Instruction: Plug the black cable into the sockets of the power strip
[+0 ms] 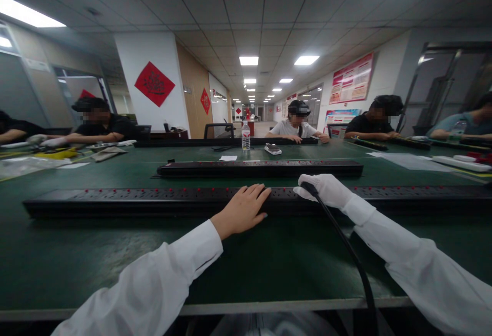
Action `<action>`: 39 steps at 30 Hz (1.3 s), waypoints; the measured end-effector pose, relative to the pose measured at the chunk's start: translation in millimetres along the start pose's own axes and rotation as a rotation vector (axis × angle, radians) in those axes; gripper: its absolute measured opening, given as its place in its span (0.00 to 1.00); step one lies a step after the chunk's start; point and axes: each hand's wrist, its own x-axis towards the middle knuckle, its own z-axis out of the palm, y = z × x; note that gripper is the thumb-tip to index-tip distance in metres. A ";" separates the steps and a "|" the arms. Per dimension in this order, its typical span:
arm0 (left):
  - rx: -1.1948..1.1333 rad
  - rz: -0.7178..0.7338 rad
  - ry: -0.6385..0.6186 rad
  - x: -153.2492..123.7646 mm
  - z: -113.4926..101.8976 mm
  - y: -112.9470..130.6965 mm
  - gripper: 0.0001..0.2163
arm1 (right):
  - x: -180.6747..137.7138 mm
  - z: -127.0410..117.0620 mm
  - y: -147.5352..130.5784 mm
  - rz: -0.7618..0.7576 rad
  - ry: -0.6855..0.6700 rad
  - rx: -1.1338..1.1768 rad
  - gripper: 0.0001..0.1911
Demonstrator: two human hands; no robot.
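Observation:
A long black power strip [115,200] with a row of small red dots lies across the green table in front of me. My bare left hand [244,210] rests flat on its middle, fingers stretched out over the top. My right hand [325,190], in a white glove, is closed around the end of a black cable [351,254] and presses it onto the strip just right of my left hand. The cable runs down over the table's front edge.
A second black power strip [261,168] lies behind the first. Further back stand a water bottle [246,136] and a small device [272,148]. Several people sit at the far and side edges of the green table [96,259], working on similar strips.

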 end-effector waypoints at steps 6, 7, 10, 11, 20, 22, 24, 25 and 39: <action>-0.006 -0.008 -0.005 0.5 -1.9 0.8 0.27 | -0.2 1.2 1.1 -0.001 0.005 -0.001 0.16; -0.008 -0.009 -0.003 0.5 -1.7 0.8 0.27 | -0.2 1.3 1.2 -0.001 0.006 -0.001 0.16; -0.010 -0.006 0.001 0.3 -0.7 0.5 0.27 | -0.2 1.3 1.4 -0.003 0.002 0.002 0.16; -0.011 -0.004 0.000 0.2 -0.2 0.4 0.27 | -0.2 1.2 1.3 -0.004 0.001 0.003 0.16; -0.003 -0.004 -0.006 0.0 -0.2 0.3 0.29 | -0.1 0.4 -0.8 0.011 0.003 0.016 0.16; -0.003 -0.002 -0.007 -0.1 -0.8 0.4 0.29 | -0.1 0.1 -1.1 0.013 0.003 0.016 0.16; -0.003 0.000 -0.006 -0.1 -1.2 0.4 0.28 | -0.2 -0.2 -1.3 0.010 0.006 0.016 0.16; -0.003 0.000 -0.007 -0.1 -1.3 0.3 0.28 | -0.2 -0.3 -1.4 0.008 0.009 0.016 0.16; -0.002 -0.009 -0.005 0.1 -2.3 1.5 0.27 | -0.7 0.9 -0.7 0.007 0.022 -0.019 0.17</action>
